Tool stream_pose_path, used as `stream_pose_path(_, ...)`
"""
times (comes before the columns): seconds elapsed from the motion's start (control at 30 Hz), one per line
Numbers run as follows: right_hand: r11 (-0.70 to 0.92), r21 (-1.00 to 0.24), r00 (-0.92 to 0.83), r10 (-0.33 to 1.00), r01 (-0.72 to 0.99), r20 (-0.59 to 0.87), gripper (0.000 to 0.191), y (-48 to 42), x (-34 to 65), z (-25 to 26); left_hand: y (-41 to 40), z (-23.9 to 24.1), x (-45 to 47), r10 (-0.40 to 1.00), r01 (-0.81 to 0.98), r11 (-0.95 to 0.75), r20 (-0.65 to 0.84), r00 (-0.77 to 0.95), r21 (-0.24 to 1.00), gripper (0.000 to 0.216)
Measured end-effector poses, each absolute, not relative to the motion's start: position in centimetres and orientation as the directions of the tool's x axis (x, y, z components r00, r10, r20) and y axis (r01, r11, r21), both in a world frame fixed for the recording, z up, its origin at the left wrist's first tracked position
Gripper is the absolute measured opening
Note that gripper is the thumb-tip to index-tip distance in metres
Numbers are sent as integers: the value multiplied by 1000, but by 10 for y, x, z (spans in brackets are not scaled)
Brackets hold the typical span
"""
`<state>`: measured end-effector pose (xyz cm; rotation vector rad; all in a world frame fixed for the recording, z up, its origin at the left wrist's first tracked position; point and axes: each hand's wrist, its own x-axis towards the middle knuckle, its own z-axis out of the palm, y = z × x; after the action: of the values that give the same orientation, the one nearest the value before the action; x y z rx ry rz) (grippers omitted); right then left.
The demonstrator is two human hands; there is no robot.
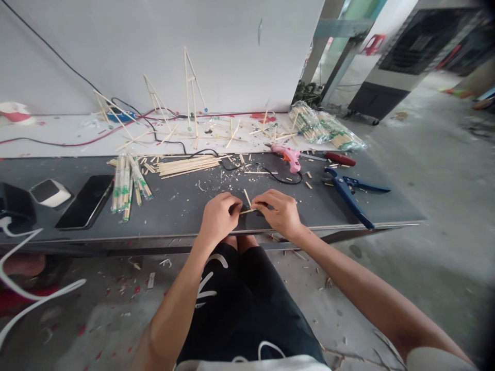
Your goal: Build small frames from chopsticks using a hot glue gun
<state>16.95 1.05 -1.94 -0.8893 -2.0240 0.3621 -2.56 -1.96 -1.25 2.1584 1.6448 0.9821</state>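
Note:
Near the front edge of the grey tabletop, two short wooden sticks (247, 198) meet at an angle between my hands. My left hand (219, 216) is closed in a pinch at the left end of the lower stick. With thumb and forefinger together, my right hand (281, 212) grips the sticks where they meet. Its fingers partly cover that joint, so I cannot tell whether the sticks are fixed together. Beyond the hands lies a pink glue gun (288, 156), and blue-handled cutters (348, 193) rest to the right.
Loose sticks (189, 166) and wrapped chopstick packs (126, 180) lie at the left, beside a black phone (85, 202). A red-handled tool (339, 158) lies behind the cutters. Stick frames (192, 87) lean on the wall at the back. More bagged sticks (332, 129) sit back right.

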Motion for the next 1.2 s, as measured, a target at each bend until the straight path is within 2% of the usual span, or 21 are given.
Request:
stream_pose_path(0.1, 705, -545, -341, 703, 454, 624, 9, 9, 168, -22, -19, -13, -26, 921, 748, -337, 364, 136, 572, 14)
stream_pose_path(0.27, 650, -605, -261, 750, 459, 608, 23, 11, 172, -20, -20, -12, -26, 921, 748, -338, 362, 140, 571, 15)
stream_pose_path(0.4, 678, -548, -373, 731, 490, 571, 10, 19, 189, -16, -23, -9, -25, 909, 723, -388, 367, 197, 572, 15)
stream_pose_path(0.5, 703, -515, -458, 711, 490, 534, 7, 25, 200, -15, -25, -7, -25, 893, 733, -428, 370, 254, 529, 13)
stream_pose_path(0.7, 726, -500, -545, 686, 472, 482, 12, 29, 199, -18, -24, -8, -24, 880, 749, -456, 371, 298, 480, 11)
stream_pose_path(1.2, 768, -441, -617, 637, 464, 462, 19, 33, 200, -21, -17, -5, -19, 900, 751, -431, 292, 323, 500, 14)
